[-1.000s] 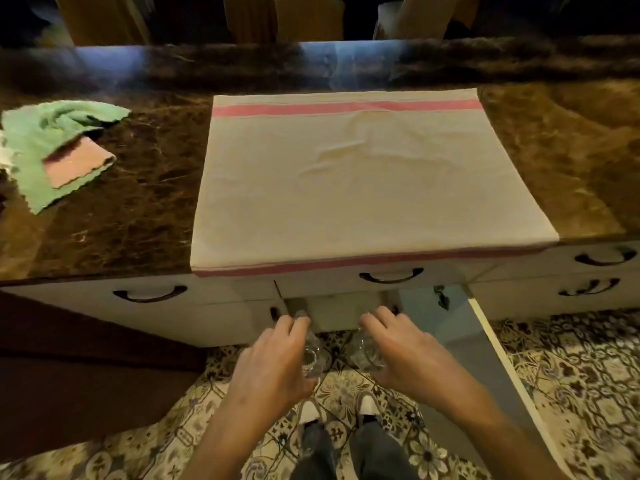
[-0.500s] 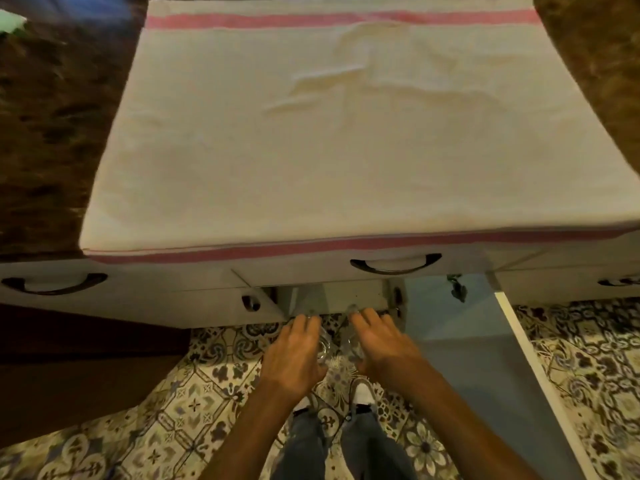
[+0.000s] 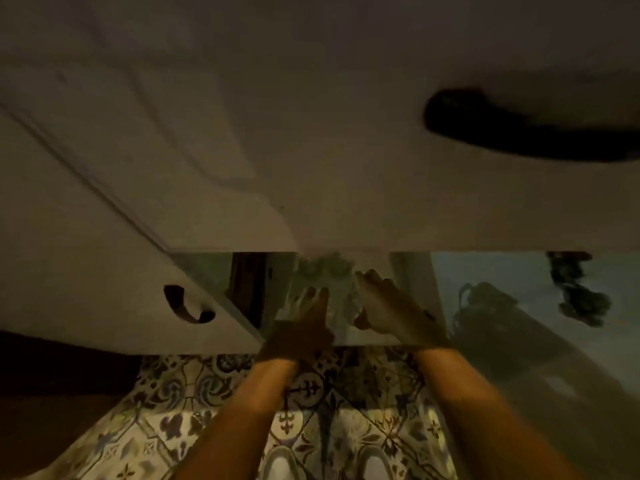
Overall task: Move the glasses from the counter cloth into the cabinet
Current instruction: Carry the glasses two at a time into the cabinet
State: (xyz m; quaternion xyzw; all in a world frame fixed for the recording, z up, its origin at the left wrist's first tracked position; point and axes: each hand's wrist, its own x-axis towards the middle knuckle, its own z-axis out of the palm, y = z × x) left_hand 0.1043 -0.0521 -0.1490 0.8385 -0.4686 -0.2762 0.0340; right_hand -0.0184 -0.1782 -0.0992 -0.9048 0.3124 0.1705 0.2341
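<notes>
Both forearms reach forward and down from the bottom of the view, side by side, into the open cabinet [image 3: 273, 292] below the drawer front [image 3: 311, 150] that fills the upper half of the dim, blurred picture. The left hand [image 3: 304, 327] lies just inside the cabinet's lower edge, wrist straight, back of the hand up, fingers stretched forward and curled around a clear glass [image 3: 299, 301] whose pale rim shows past the fingertips. The right hand [image 3: 388, 306] sits just to the right of it, a little deeper in the cabinet, palm turned inward toward the left hand, fingers wrapped on a second clear glass [image 3: 348, 303] that shows as a faint cut pattern between the two hands. The two hands are near each other but apart, each closed on its own glass; whether the glasses rest on the cabinet shelf cannot be told. More pale glassware [image 3: 320, 266] shows dimly further back in the cabinet. The open cabinet door [image 3: 519, 341] stands to the right of the cabinet, and a closed door with a dark curved handle [image 3: 187, 306] lies to its left. Patterned floor tiles [image 3: 214, 393] lie below the cabinet, beneath the forearms.
</notes>
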